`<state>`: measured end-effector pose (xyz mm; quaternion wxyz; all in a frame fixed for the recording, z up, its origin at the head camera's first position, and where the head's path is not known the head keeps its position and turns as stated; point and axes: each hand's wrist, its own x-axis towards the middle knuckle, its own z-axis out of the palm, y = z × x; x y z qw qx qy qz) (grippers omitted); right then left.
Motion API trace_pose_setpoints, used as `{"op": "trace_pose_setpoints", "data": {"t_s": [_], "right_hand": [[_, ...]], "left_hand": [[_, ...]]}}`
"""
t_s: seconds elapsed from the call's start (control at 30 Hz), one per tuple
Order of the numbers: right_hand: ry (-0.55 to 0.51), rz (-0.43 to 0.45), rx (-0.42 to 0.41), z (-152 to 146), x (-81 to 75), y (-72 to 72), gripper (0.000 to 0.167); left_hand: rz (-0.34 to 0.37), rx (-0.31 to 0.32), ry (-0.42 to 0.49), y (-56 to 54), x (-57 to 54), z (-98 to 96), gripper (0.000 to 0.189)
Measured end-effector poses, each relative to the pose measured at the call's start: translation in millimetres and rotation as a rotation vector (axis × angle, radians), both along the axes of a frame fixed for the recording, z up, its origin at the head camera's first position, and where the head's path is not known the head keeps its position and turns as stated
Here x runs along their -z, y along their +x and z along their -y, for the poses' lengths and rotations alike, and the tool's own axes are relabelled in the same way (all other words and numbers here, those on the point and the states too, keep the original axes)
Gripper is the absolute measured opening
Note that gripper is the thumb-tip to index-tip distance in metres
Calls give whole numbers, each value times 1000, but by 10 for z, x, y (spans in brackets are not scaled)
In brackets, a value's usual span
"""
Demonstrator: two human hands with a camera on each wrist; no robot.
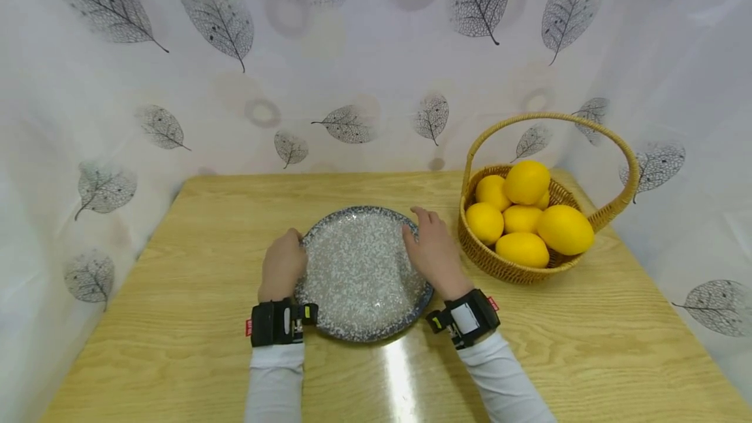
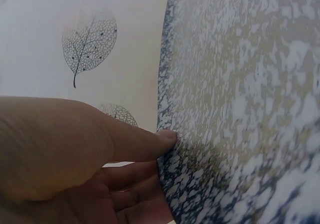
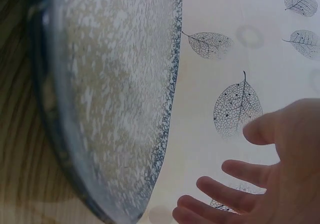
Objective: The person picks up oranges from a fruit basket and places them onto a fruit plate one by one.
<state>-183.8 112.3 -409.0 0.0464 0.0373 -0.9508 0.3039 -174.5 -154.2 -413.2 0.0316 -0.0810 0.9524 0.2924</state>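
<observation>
A round speckled grey plate (image 1: 361,273) with a dark blue rim is in the middle of the wooden table. At its left edge my left hand (image 1: 284,266) grips the rim; the left wrist view shows the thumb (image 2: 165,138) on the upper face and the other fingers behind the edge. My right hand (image 1: 435,250) is by the plate's right side, its fingers spread and relaxed. In the right wrist view a gap separates that hand (image 3: 250,174) from the plate's rim (image 3: 167,134), and nothing is in its fingers.
To the right of the plate stands a wicker basket (image 1: 499,266) with a tall arched handle (image 1: 543,116), holding several yellow lemons (image 1: 521,250). A leaf-patterned curtain (image 1: 364,51) surrounds the wooden table (image 1: 194,292) at the back and sides.
</observation>
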Motion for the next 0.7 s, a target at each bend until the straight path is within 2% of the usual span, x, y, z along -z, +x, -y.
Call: {"op": "trace_pose_setpoints", "data": {"t_s": [0.17,0.33,0.53,0.7], "right_hand": [[-26,-74,32,-7,-73,-3,48],[15,-141,45,-46,-190,-19,46],[64,-253,9,-73,-419,-54,46],[69,-310,35,-136,-631,-13,45]], "left_hand": [[17,-5,18,-7,-9,11,32],[16,-5,31,-24,-29,12,31],[10,1,37,-43,-36,21,32],[31,-3,45,-26,-27,35,32]]}}
